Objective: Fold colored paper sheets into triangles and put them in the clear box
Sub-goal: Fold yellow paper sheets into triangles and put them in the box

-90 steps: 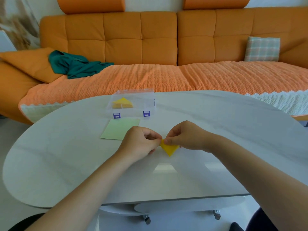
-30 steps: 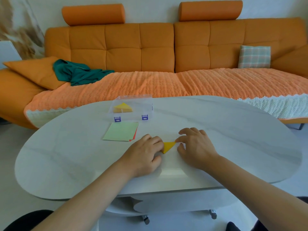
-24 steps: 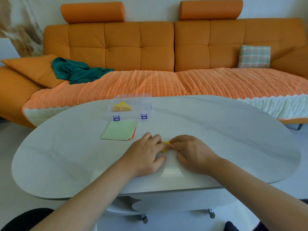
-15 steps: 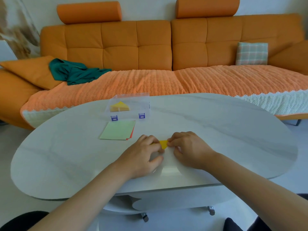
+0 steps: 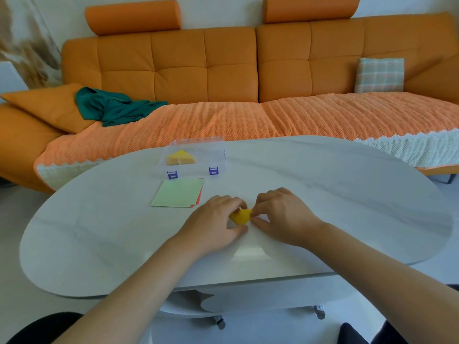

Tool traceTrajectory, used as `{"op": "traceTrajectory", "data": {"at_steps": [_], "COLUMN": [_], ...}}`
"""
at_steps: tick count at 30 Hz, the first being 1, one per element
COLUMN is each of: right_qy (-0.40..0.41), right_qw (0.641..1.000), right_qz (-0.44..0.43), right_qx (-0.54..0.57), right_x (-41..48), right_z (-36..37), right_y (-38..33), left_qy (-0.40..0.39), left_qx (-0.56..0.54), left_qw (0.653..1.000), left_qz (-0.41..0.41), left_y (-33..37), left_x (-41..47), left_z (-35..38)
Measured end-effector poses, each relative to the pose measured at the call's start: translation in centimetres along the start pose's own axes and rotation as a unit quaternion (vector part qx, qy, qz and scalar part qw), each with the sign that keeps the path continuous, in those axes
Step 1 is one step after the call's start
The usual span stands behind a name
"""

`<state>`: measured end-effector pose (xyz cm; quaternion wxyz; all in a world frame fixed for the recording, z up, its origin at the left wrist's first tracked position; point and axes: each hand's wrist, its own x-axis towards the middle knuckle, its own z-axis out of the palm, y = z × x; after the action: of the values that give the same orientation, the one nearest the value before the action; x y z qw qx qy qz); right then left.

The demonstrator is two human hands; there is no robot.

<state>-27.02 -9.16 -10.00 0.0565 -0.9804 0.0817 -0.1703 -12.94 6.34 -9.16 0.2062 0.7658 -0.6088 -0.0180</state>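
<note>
A small folded yellow paper triangle (image 5: 241, 216) lies on the white table between my two hands. My left hand (image 5: 214, 225) holds its left side with curled fingers and thumb. My right hand (image 5: 283, 214) pinches its right corner. The clear box (image 5: 195, 157) with purple clasps stands farther back and left of centre, open, with a folded yellow triangle (image 5: 180, 156) inside. A stack of flat sheets (image 5: 179, 192), light green on top with red edges showing beneath, lies just in front of the box.
The oval white table (image 5: 323, 194) has its near edge just below my forearms. Behind it stands an orange sofa (image 5: 223, 70) with a green cloth (image 5: 111, 108) and a checked cushion (image 5: 380, 75).
My hands pressed the yellow paper flat on the table, then closed in on it. Now more of the triangle shows between them, pinched from both sides.
</note>
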Motion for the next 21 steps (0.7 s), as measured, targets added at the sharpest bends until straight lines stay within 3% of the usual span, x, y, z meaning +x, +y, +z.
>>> {"op": "traceTrajectory", "data": {"at_steps": [6,15,18,21], "right_qy": [0.028,0.08,0.102,0.076], "right_qw": [0.999,0.984,0.98,0.99], "right_qz": [-0.021,-0.144,-0.147,-0.114], "right_qx": [0.024,-0.072,-0.085,-0.014], "right_x": [0.3,1.5,1.7,1.8], "right_z": [-0.1,1.4,1.7,1.5], "right_y": [0.5,1.8,1.6,1.3], "left_qy": [0.011,0.029,0.04,0.037], "left_qx": [0.059,0.037,0.042,0.035], "left_qw": [0.995,0.995,0.994,0.994], "left_qz": [0.084,0.088,0.096,0.101], "left_y": [-1.6,-1.9,-2.0,-2.2], "left_x": [1.2,1.7,1.4,1.3], "left_z": [0.0,-0.1,-0.1,-0.2]}}
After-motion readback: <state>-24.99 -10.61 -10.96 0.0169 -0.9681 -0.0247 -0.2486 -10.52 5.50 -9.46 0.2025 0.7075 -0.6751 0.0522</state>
